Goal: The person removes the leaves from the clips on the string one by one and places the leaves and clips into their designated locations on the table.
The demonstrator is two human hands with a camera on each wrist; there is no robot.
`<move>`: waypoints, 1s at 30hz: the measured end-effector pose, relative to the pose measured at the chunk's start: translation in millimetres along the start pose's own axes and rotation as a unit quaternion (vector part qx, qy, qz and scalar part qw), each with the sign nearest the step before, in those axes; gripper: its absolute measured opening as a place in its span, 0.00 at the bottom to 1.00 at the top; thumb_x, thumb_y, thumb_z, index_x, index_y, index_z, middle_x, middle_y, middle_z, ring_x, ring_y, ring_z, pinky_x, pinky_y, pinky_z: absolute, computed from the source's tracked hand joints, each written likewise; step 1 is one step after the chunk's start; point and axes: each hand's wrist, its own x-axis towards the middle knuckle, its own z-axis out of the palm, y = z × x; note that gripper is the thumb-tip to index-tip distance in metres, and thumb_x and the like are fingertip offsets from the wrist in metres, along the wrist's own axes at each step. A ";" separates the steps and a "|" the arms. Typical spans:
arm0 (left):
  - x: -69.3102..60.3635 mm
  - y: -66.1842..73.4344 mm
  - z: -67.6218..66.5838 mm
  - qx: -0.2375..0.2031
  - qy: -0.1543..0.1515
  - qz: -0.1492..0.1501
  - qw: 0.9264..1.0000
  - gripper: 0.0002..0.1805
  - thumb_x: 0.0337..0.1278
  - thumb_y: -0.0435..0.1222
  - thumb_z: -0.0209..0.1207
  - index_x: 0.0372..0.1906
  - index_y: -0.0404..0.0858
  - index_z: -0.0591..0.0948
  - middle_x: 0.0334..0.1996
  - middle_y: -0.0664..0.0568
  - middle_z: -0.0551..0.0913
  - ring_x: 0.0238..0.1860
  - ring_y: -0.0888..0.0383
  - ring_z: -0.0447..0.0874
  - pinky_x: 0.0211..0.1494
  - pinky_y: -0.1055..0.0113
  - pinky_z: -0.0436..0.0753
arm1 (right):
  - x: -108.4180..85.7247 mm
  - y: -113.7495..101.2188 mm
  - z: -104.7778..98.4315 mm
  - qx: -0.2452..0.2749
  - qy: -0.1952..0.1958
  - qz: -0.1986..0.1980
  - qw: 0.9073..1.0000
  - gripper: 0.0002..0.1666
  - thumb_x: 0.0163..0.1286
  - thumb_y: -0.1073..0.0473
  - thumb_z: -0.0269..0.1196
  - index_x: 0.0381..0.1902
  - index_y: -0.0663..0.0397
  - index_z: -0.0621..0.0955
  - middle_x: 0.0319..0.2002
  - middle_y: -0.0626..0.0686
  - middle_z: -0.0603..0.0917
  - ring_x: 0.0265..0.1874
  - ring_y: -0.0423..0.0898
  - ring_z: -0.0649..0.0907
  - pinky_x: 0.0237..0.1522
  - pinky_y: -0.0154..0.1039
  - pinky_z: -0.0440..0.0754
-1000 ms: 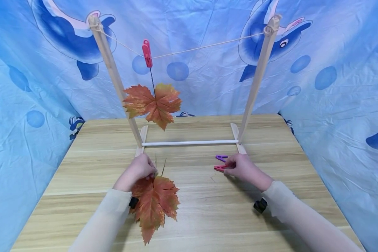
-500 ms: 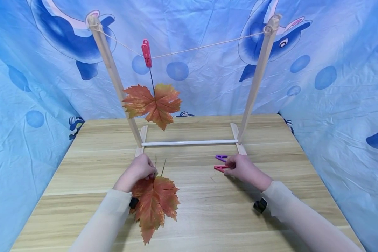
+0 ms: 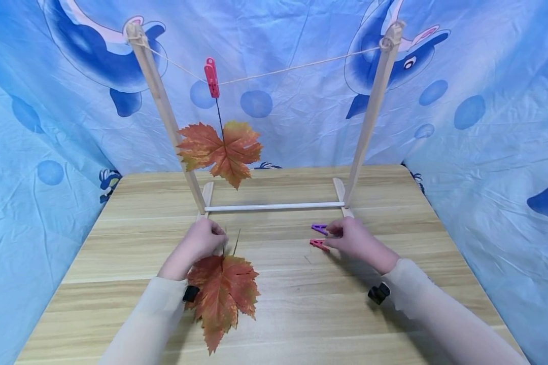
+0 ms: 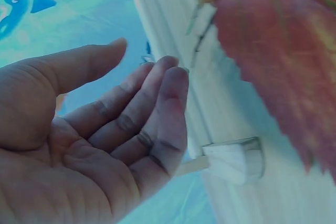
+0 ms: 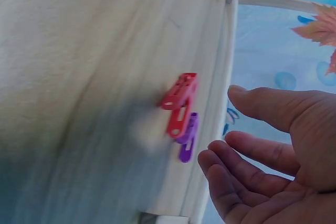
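Note:
My left hand [image 3: 204,240] hovers over the stems of the red-orange maple leaves [image 3: 228,289] on the table. In the left wrist view its thumb and fingers are parted with nothing between them, and a red leaf [image 4: 278,51] lies beyond the fingertips. On the right, my right hand [image 3: 353,241] is beside a red clothespin [image 3: 318,245] and a purple clothespin [image 3: 319,229]. The right wrist view shows its loosely bent fingers apart from both clothespins. Another maple leaf [image 3: 226,152] hangs by its stem from a red clothespin [image 3: 212,78] on the string.
A wooden frame stands at the back, with a left post [image 3: 164,106], a right post [image 3: 374,111] and a white bar [image 3: 274,206] low between them. The string [image 3: 297,67] spans the post tops. Behind the wooden table [image 3: 301,314] hangs a blue dolphin-print cloth [image 3: 292,132].
Both hands have let go and lifted slightly: the left from the leaf stems, the right from the red clothespin. The leaves and clothespins stay where they were.

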 end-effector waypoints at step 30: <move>-29.1 58.0 -44.2 -0.158 0.145 0.151 0.965 0.13 0.70 0.38 0.64 0.51 0.34 0.87 0.43 0.46 0.88 0.43 0.53 0.86 0.43 0.68 0.82 | 14.9 -87.9 -59.7 0.078 0.116 -0.099 0.985 0.19 0.64 0.58 0.75 0.52 0.57 0.87 0.47 0.51 0.88 0.45 0.48 0.86 0.47 0.46 0.83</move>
